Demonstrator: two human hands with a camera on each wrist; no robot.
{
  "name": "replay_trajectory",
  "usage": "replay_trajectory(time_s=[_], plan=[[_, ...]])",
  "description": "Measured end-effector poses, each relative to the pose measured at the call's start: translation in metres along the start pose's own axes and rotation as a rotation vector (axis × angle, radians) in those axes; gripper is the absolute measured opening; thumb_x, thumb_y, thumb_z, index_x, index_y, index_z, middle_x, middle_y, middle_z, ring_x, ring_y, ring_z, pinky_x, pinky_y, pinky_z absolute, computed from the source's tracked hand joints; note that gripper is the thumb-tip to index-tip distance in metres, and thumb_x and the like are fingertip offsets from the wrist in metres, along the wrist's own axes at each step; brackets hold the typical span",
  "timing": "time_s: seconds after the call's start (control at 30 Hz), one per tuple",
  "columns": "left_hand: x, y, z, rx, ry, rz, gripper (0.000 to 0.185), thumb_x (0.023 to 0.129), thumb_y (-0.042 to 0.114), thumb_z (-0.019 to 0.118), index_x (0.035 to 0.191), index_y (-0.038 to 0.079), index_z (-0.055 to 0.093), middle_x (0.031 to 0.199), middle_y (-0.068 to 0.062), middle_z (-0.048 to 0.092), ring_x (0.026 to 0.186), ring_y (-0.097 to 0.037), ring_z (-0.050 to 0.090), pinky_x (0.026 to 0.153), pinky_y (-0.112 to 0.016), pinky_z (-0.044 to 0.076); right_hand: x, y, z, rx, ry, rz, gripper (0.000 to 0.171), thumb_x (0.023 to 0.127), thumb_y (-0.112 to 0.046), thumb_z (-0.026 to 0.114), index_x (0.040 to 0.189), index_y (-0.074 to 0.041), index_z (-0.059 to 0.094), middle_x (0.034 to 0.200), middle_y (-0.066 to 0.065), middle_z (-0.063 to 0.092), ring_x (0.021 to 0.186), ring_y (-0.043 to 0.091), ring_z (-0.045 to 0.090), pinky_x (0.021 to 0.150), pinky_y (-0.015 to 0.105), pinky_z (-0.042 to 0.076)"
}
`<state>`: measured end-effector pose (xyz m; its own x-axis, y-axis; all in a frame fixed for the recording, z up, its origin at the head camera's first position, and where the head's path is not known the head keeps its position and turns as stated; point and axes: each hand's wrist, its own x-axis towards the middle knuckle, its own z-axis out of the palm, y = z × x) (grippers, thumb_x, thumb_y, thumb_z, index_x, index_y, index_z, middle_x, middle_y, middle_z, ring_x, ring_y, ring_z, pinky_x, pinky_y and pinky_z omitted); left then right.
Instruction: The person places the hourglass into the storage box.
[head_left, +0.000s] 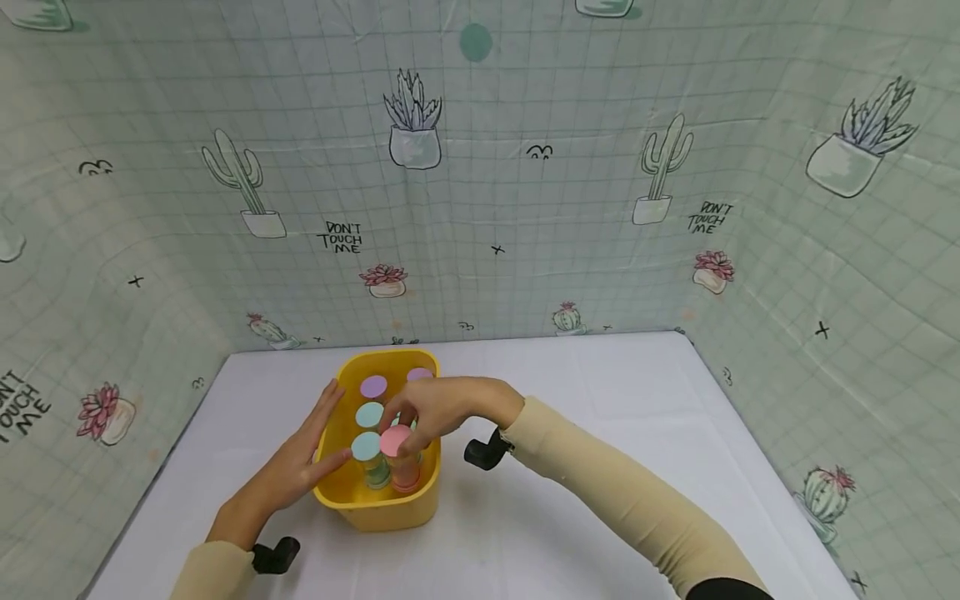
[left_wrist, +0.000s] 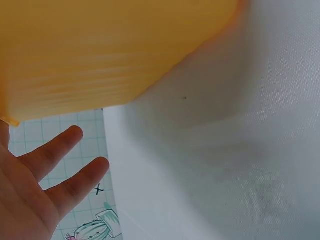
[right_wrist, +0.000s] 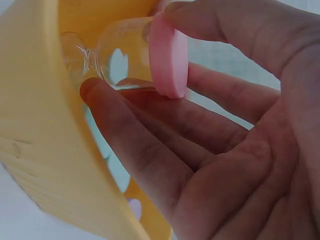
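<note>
From the head camera, a yellow bin (head_left: 378, 500) is seen standing on a white table (head_left: 600, 467), near its left front part, with cactus-print cloth walls (head_left: 525, 208) rising behind and at both sides. Several lidded jars are stood upright inside the bin: a purple-lidded jar (head_left: 372, 387) toward the back, a mint-lidded jar (head_left: 369, 414) in the middle, a blue-lidded jar (head_left: 366, 447) at the front, and beside that one the pink-lidded jar (head_left: 395, 442). The pink-lidded jar is pinched at its lid by the curled fingers of the right hand (head_left: 442, 408), which is reached in over the bin from the right. The left hand (head_left: 300, 462) is laid flat against the bin's left wall, fingers straight, thumb hooked at the rim; nothing is clasped by it.

Over to the left wrist camera: the bin's outer wall (left_wrist: 100, 50) is filling the top of the view, blurred and very close. Two straight fingertips (left_wrist: 70, 137) of the left hand (left_wrist: 30, 200) are shown spread beside it, with the white table (left_wrist: 225, 165) beneath.

Now the right wrist camera: the pink lid (right_wrist: 170, 55) is gripped between the thumb above and the fingers (right_wrist: 130, 145) below. The clear glass body of the jar (right_wrist: 120, 57) is seen pointing down into the bin (right_wrist: 45, 140). Whether the jar is rested on the bin's floor cannot be told.
</note>
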<state>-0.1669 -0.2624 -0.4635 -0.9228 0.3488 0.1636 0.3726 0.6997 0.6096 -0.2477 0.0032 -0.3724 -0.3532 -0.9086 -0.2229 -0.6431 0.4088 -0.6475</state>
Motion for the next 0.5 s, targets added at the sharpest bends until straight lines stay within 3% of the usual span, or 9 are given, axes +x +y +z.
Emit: replay_trajectory(time_s=[0.3,0.5], plan=[[0.002,-0.001,0.0,-0.004,-0.011,-0.008,0.084,0.099,0.032,0.061,0.166,0.01,0.014,0.174,-0.014,0.003,0.154,-0.053,0.017,0.112,-0.08,0.023,0.012,0.007,0.009,-0.025,-0.036,0.058,0.033,0.09,-0.024,0.078,0.121,-0.016,0.072,0.11,-0.004,0.072,0.098,0.004,0.064,0.079,0.016,0.056],[0.002,-0.002,0.0,-0.023,-0.01,-0.006,0.084,0.099,0.03,0.061,0.166,0.011,0.014,0.175,-0.014,0.003,0.155,-0.053,0.016,0.112,-0.08,0.022,0.02,0.006,0.015,-0.046,-0.063,0.05,0.033,0.089,-0.023,0.079,0.12,-0.013,0.073,0.102,-0.006,0.072,0.091,0.004,0.064,0.075,0.015,0.056]])
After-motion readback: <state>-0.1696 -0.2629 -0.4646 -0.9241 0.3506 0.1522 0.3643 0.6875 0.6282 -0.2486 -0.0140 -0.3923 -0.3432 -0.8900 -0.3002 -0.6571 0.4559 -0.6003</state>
